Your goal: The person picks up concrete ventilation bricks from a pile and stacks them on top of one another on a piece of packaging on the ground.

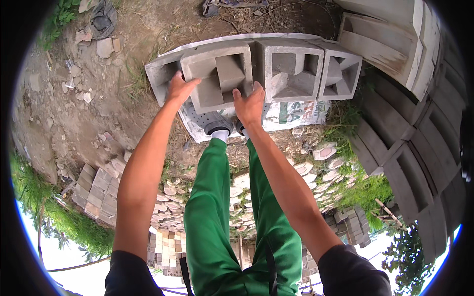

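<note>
A row of grey hollow concrete blocks with slanted inner fins lies before me. Both of my hands are on one square concrete block (230, 73) left of the middle. It stands out a little nearer to me than the others. My left hand (180, 90) grips its left side, thumb on the front rim. On its lower right edge my right hand (250, 103) is closed, fingers partly hidden behind the block. Another block (159, 81) sits partly behind my left hand. To the right are a third block (296, 83) and a further block (335, 75).
Under the row lies a white printed sack (302, 114), my grey clog (210, 120) beside it. Large concrete blocks (380, 44) are stacked on the right. Rubble (81, 81) litters the dirt at left. Pavers (96, 190) and a heap of stones (242, 182) lie near my legs.
</note>
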The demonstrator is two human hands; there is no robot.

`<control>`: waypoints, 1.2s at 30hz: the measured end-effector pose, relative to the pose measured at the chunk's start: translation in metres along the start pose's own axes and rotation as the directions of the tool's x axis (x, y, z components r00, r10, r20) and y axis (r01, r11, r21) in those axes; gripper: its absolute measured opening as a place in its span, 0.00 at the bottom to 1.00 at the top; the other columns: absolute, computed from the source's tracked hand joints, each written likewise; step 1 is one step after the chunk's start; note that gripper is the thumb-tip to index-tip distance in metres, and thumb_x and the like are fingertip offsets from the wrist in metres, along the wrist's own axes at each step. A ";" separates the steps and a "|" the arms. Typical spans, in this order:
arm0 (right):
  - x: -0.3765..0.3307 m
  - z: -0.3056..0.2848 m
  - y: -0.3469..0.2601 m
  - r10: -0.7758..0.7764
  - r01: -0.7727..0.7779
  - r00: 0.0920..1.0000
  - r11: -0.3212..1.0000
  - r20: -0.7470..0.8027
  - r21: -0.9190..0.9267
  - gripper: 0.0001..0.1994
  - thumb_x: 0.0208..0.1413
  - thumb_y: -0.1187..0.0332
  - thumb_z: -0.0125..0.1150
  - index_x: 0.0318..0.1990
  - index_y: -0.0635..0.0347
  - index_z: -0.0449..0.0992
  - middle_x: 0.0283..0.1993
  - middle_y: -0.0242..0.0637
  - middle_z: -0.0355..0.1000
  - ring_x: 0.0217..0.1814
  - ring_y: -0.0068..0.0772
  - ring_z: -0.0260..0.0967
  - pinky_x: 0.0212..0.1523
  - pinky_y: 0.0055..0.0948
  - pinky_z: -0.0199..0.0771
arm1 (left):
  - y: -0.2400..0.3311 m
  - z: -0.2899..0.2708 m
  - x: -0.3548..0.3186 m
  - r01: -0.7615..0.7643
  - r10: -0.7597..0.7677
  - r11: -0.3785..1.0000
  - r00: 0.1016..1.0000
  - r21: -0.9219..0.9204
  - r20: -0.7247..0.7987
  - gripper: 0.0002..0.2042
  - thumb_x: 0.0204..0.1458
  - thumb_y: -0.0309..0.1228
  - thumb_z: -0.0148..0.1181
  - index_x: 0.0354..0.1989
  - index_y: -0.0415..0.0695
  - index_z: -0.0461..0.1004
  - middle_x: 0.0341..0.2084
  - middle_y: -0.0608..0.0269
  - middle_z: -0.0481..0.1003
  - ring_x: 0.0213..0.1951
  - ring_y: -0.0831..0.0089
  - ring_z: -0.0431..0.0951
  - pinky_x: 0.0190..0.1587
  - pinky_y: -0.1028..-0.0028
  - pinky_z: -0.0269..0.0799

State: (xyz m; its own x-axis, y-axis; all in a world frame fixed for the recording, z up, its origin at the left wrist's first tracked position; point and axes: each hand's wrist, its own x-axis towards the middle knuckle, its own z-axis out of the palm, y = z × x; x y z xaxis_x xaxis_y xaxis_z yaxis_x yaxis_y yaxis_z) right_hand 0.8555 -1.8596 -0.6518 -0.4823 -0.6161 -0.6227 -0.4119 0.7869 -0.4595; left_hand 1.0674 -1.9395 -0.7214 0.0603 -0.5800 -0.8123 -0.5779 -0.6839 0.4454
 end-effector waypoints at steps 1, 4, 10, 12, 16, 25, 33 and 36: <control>-0.010 0.002 0.001 0.032 -0.031 0.998 0.999 -0.047 0.028 0.34 0.47 0.63 0.65 0.55 0.78 0.56 0.57 0.63 0.59 0.61 0.57 0.58 0.61 0.40 0.60 | 0.000 -0.003 0.001 -0.074 0.074 0.997 0.996 -0.012 -0.050 0.27 0.38 0.35 0.67 0.47 0.33 0.70 0.42 0.45 0.76 0.46 0.58 0.77 0.48 0.66 0.70; -0.015 0.035 0.033 0.512 -0.524 0.844 0.720 0.160 0.456 0.37 0.43 0.61 0.71 0.56 0.68 0.56 0.54 0.47 0.59 0.58 0.46 0.57 0.61 0.42 0.60 | 0.015 -0.009 0.016 -0.141 0.144 0.989 0.988 0.049 -0.063 0.25 0.37 0.33 0.68 0.46 0.35 0.72 0.41 0.48 0.77 0.45 0.60 0.77 0.48 0.67 0.71; 0.010 0.061 0.026 0.585 -0.693 0.614 0.079 0.529 0.717 0.29 0.45 0.71 0.68 0.56 0.63 0.63 0.56 0.45 0.62 0.55 0.48 0.63 0.57 0.58 0.62 | 0.039 -0.007 0.018 0.075 -0.079 0.989 0.996 0.129 0.030 0.24 0.37 0.32 0.66 0.47 0.39 0.73 0.40 0.50 0.78 0.44 0.57 0.78 0.48 0.65 0.72; 0.006 0.065 0.023 0.588 -0.635 0.645 0.057 0.488 0.770 0.25 0.47 0.77 0.63 0.55 0.63 0.64 0.54 0.46 0.66 0.56 0.52 0.65 0.56 0.58 0.66 | 0.025 -0.011 0.020 0.060 -0.048 0.973 0.997 0.224 -0.058 0.24 0.38 0.33 0.65 0.47 0.40 0.73 0.40 0.50 0.78 0.45 0.56 0.78 0.48 0.65 0.71; 0.007 0.066 0.031 0.582 -0.605 0.648 0.003 0.491 0.796 0.21 0.47 0.81 0.59 0.51 0.66 0.67 0.52 0.48 0.66 0.54 0.51 0.66 0.54 0.56 0.69 | 0.038 -0.003 0.014 0.008 0.008 0.969 0.998 0.248 -0.062 0.23 0.40 0.35 0.62 0.48 0.42 0.73 0.43 0.49 0.77 0.48 0.55 0.76 0.50 0.64 0.70; 0.024 0.064 0.062 0.542 -0.629 0.626 -0.074 0.560 0.774 0.27 0.46 0.79 0.61 0.56 0.59 0.63 0.57 0.42 0.63 0.58 0.49 0.62 0.52 0.58 0.67 | 0.058 0.017 0.016 -0.003 0.018 0.934 0.999 0.357 -0.039 0.26 0.42 0.39 0.62 0.50 0.42 0.70 0.47 0.47 0.75 0.51 0.53 0.73 0.54 0.63 0.68; 0.018 0.051 0.060 0.490 -0.537 0.726 -0.035 0.483 0.843 0.25 0.46 0.80 0.60 0.54 0.63 0.63 0.53 0.44 0.66 0.52 0.47 0.67 0.47 0.52 0.72 | 0.074 0.020 -0.004 -0.016 0.033 0.928 0.999 0.372 -0.039 0.27 0.43 0.38 0.61 0.54 0.42 0.66 0.46 0.46 0.75 0.50 0.51 0.74 0.53 0.61 0.69; 0.018 0.047 0.049 0.496 -0.561 0.719 -0.002 0.488 0.828 0.26 0.45 0.80 0.61 0.54 0.61 0.62 0.52 0.43 0.66 0.52 0.46 0.67 0.44 0.51 0.75 | 0.080 0.021 -0.009 0.004 0.021 0.919 0.998 0.395 -0.059 0.28 0.44 0.38 0.60 0.55 0.42 0.64 0.46 0.45 0.75 0.49 0.51 0.74 0.53 0.60 0.69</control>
State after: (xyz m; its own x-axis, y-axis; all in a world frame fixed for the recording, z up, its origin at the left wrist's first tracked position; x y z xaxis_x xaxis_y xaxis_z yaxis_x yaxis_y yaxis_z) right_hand 0.8633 -1.8302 -0.7152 -0.1733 -0.0357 -0.9842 0.9116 0.3724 -0.1741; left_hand 1.0030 -1.9796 -0.6865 0.0963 -0.6192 -0.7793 -0.8521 -0.4559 0.2569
